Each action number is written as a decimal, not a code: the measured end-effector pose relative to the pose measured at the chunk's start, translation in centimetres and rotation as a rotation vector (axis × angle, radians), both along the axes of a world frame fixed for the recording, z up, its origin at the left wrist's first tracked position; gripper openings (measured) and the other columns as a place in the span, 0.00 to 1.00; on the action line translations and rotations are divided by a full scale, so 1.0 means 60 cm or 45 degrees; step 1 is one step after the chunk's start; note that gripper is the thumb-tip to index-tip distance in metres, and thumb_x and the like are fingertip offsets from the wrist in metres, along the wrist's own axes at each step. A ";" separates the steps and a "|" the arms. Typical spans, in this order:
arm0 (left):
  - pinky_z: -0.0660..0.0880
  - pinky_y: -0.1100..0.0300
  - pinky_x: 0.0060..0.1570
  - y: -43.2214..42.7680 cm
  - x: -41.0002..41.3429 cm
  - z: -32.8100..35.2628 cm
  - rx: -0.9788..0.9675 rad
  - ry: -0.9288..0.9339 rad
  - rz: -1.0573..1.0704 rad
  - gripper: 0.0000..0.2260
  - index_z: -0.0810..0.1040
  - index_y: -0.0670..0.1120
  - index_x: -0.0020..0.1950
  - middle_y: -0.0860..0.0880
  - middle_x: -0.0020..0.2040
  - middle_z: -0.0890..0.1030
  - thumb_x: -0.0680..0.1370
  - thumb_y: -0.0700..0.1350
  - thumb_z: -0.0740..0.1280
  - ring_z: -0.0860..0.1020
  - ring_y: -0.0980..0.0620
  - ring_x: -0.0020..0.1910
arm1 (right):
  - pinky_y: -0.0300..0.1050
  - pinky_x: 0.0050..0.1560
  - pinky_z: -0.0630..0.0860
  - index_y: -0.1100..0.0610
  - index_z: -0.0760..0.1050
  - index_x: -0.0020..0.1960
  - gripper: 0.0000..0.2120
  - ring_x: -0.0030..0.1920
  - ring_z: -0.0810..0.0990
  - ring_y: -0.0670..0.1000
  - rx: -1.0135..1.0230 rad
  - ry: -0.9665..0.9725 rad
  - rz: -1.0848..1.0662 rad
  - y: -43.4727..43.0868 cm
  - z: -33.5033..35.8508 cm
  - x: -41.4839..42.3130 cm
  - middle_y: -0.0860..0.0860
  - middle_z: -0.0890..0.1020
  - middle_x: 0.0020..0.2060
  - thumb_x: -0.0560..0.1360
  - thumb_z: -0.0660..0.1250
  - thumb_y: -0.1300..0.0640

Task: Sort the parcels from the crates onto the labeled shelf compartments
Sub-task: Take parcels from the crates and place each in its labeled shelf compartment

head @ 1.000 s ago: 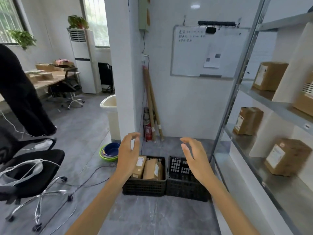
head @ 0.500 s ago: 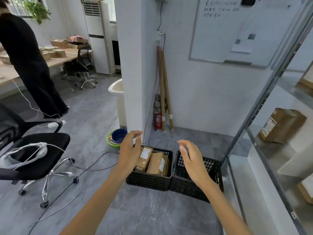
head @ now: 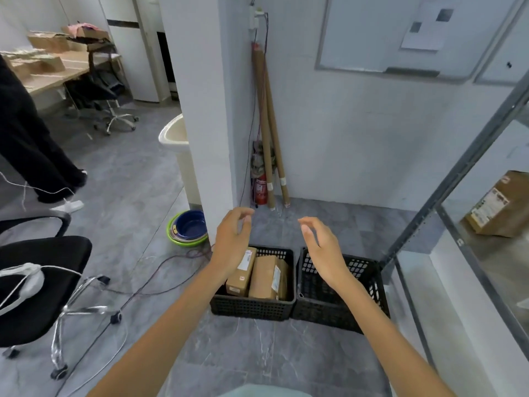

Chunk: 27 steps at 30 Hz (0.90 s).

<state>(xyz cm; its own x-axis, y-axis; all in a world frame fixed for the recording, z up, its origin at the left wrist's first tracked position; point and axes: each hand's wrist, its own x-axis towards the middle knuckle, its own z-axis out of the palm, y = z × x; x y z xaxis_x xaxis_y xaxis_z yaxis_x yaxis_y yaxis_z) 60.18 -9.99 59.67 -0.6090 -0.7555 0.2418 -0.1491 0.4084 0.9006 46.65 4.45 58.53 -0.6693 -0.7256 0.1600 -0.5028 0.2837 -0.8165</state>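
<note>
Left hand: your left hand [head: 232,245] is stretched out in front of you. Its fingers [head: 243,213] are loosely curled and apart, and they hold nothing.
Right hand: your right hand [head: 325,250] is held out beside it, palm turned inward, fingers [head: 310,222] spread and slightly bent. It is empty too.
Left crate: a black left crate [head: 252,309] sits on the floor [head: 257,353] below your left hand and holds the brown parcels.
Right crate: the right crate [head: 337,319] touches the left one and sits under your right hand. No parcel shows in it.
Parcels: a labelled parcel [head: 242,275] sits against the left wall, and a second parcel [head: 263,277] leans just beside it. There may be a third behind them, but it is too hidden to be sure.
Long axis: both parcels run from the near rim away from you, tipped a little to the right.
Direction: the parcels are below your left palm and slightly toward you.
Nearer hand: your left hand, which overlaps the labelled parcel in this view. Your right hand is off to the side, over the other crate.
Likely next move: reach down with the left hand and close it across a parcel's narrow width.
Shelf: the shelf [head: 501,262] stands to your right, with one shelved parcel [head: 498,204] on it.
</note>
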 end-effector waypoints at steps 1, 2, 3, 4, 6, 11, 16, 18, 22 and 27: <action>0.67 0.69 0.57 -0.015 -0.015 -0.008 0.011 0.001 -0.010 0.09 0.76 0.43 0.57 0.49 0.55 0.78 0.81 0.40 0.59 0.74 0.56 0.56 | 0.42 0.66 0.65 0.52 0.71 0.65 0.15 0.65 0.70 0.46 0.008 -0.012 -0.003 -0.015 -0.005 -0.010 0.44 0.74 0.60 0.82 0.54 0.51; 0.66 0.70 0.56 -0.030 -0.030 -0.018 0.021 -0.002 -0.015 0.09 0.76 0.43 0.57 0.49 0.55 0.79 0.81 0.40 0.59 0.74 0.56 0.56 | 0.43 0.66 0.65 0.52 0.71 0.65 0.15 0.64 0.70 0.46 0.021 -0.028 -0.006 -0.028 -0.012 -0.021 0.44 0.74 0.60 0.82 0.54 0.51; 0.66 0.73 0.55 -0.045 -0.045 -0.030 0.029 -0.014 -0.018 0.09 0.76 0.43 0.57 0.49 0.55 0.79 0.81 0.40 0.59 0.74 0.56 0.56 | 0.43 0.66 0.66 0.52 0.71 0.65 0.15 0.64 0.70 0.46 0.034 -0.045 -0.013 -0.040 -0.019 -0.033 0.45 0.75 0.60 0.82 0.54 0.51; 0.65 0.76 0.54 -0.058 -0.059 -0.044 0.037 -0.031 -0.021 0.09 0.77 0.43 0.57 0.49 0.55 0.79 0.81 0.41 0.59 0.74 0.57 0.55 | 0.43 0.66 0.66 0.52 0.71 0.65 0.15 0.64 0.70 0.45 0.046 -0.063 -0.022 -0.051 -0.026 -0.044 0.46 0.75 0.61 0.82 0.54 0.51; 0.64 0.81 0.51 -0.085 -0.087 -0.075 0.068 -0.079 -0.038 0.09 0.76 0.46 0.57 0.52 0.55 0.78 0.81 0.42 0.59 0.74 0.64 0.53 | 0.42 0.65 0.66 0.53 0.71 0.65 0.15 0.63 0.71 0.45 0.070 -0.095 -0.041 -0.070 -0.043 -0.068 0.47 0.75 0.61 0.82 0.54 0.51; 0.67 0.74 0.49 -0.156 -0.168 -0.159 0.073 -0.239 -0.064 0.07 0.73 0.58 0.54 0.61 0.53 0.76 0.80 0.49 0.58 0.71 0.72 0.53 | 0.41 0.62 0.67 0.54 0.72 0.64 0.14 0.60 0.72 0.44 0.138 -0.185 -0.061 -0.121 -0.097 -0.152 0.47 0.76 0.59 0.82 0.55 0.52; 0.68 0.75 0.45 -0.222 -0.273 -0.211 0.130 -0.343 -0.052 0.07 0.74 0.56 0.54 0.61 0.50 0.76 0.80 0.47 0.59 0.74 0.66 0.51 | 0.38 0.59 0.67 0.55 0.72 0.63 0.14 0.58 0.72 0.43 0.213 -0.298 -0.072 -0.186 -0.164 -0.251 0.47 0.77 0.57 0.82 0.56 0.53; 0.68 0.75 0.47 -0.245 -0.314 -0.236 0.199 -0.346 -0.045 0.07 0.76 0.50 0.55 0.56 0.51 0.77 0.80 0.44 0.59 0.74 0.63 0.51 | 0.36 0.57 0.66 0.56 0.73 0.63 0.13 0.56 0.72 0.42 0.256 -0.367 -0.079 -0.213 -0.200 -0.285 0.47 0.77 0.56 0.82 0.56 0.54; 0.72 0.61 0.53 -0.271 -0.368 -0.301 0.356 -0.427 -0.045 0.09 0.76 0.44 0.57 0.49 0.52 0.78 0.80 0.41 0.59 0.75 0.53 0.52 | 0.36 0.54 0.67 0.58 0.73 0.60 0.12 0.54 0.74 0.44 0.345 -0.482 -0.102 -0.252 -0.280 -0.327 0.47 0.77 0.52 0.82 0.57 0.55; 0.72 0.54 0.51 -0.303 -0.377 -0.411 0.577 -0.519 0.032 0.08 0.77 0.43 0.53 0.45 0.48 0.79 0.79 0.36 0.59 0.76 0.49 0.48 | 0.30 0.40 0.70 0.57 0.74 0.55 0.09 0.48 0.78 0.51 0.527 -0.657 -0.192 -0.279 -0.398 -0.350 0.51 0.79 0.47 0.82 0.56 0.56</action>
<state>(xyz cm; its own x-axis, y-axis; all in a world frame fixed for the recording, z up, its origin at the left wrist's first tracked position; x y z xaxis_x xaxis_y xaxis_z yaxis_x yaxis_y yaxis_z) 37.54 -28.16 35.01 -0.5656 -0.7439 -0.3560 -0.5228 -0.0105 0.8524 25.65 -12.30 34.63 -0.6840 -0.5508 -0.4783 -0.0079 0.6612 -0.7502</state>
